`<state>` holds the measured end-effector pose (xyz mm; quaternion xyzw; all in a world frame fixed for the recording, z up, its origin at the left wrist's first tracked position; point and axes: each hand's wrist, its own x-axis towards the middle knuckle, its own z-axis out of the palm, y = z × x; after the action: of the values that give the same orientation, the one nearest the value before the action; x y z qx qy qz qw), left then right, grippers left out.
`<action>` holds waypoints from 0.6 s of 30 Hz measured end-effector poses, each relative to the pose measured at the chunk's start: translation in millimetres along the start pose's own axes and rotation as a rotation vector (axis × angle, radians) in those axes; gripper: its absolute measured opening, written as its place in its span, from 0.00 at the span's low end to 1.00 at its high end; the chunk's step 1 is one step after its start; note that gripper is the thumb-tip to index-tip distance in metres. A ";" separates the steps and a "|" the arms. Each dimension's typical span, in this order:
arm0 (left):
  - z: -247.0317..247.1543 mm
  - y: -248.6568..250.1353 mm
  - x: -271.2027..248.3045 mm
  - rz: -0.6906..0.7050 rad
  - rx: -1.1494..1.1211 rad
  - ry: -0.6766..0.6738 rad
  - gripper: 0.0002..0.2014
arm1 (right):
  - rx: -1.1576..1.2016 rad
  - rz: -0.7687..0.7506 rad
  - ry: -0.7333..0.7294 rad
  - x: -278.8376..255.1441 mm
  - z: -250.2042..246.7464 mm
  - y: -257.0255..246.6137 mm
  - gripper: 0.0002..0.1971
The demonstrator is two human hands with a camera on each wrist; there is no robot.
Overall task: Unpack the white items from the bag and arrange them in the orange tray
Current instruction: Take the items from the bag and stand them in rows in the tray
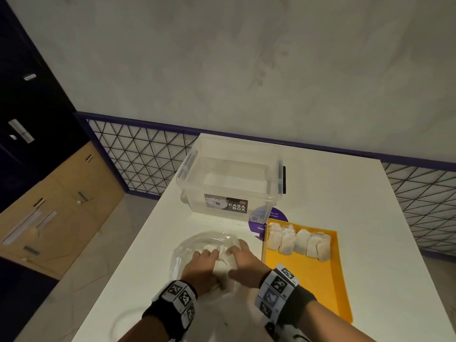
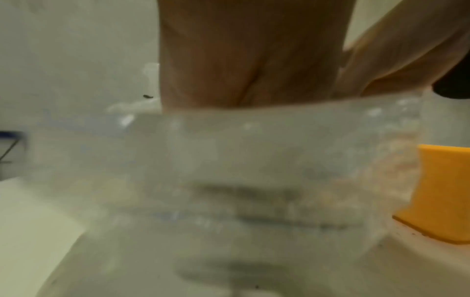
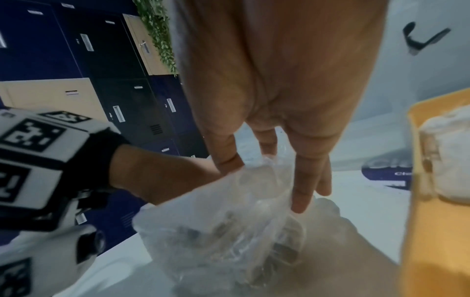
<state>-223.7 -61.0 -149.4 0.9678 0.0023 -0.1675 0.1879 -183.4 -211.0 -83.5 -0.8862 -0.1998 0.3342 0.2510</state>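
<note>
A clear plastic bag (image 1: 197, 243) lies on the white table (image 1: 370, 218), just left of the orange tray (image 1: 308, 280). My left hand (image 1: 203, 261) curls down onto the bag; in the left wrist view the blurred film (image 2: 254, 170) hides its fingers. My right hand (image 1: 243, 257) pinches the film (image 3: 216, 231) between thumb and fingers (image 3: 305, 180). A white item (image 1: 223, 266) shows between the two hands. Several white pouches (image 1: 299, 241) stand in a row across the tray's far end, one visible in the right wrist view (image 3: 452, 152).
A clear lidless storage box (image 1: 232, 183) with a dark label stands behind the bag. A purple round sticker (image 1: 259, 225) lies between box and tray. The table's left edge runs close to my left arm, with lockers (image 3: 114, 90) beyond it.
</note>
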 end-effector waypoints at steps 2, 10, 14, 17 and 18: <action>-9.8 -0.1 -2.7 -0.066 -0.221 -0.061 0.17 | 0.041 0.015 0.011 0.0 -2.1 3.4 0.29; -20.1 -6.6 -2.9 -0.133 -0.706 0.034 0.23 | 0.043 0.027 -0.006 0.1 -9.6 1.6 0.30; -5.7 12.2 -5.7 -0.074 -0.223 -0.053 0.35 | 0.053 0.017 -0.014 1.3 -6.4 -3.3 0.30; -1.4 18.7 -4.5 -0.007 -0.158 0.073 0.30 | 0.057 0.021 -0.012 1.4 -4.6 -2.7 0.30; -3.5 20.5 -3.7 -0.026 -0.207 0.088 0.26 | 0.058 0.025 -0.009 0.9 -4.7 -1.7 0.30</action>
<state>-224.7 -78.6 -137.7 0.9496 0.0404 -0.1260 0.2842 -179.8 -210.6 -79.8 -0.8793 -0.1802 0.3471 0.2717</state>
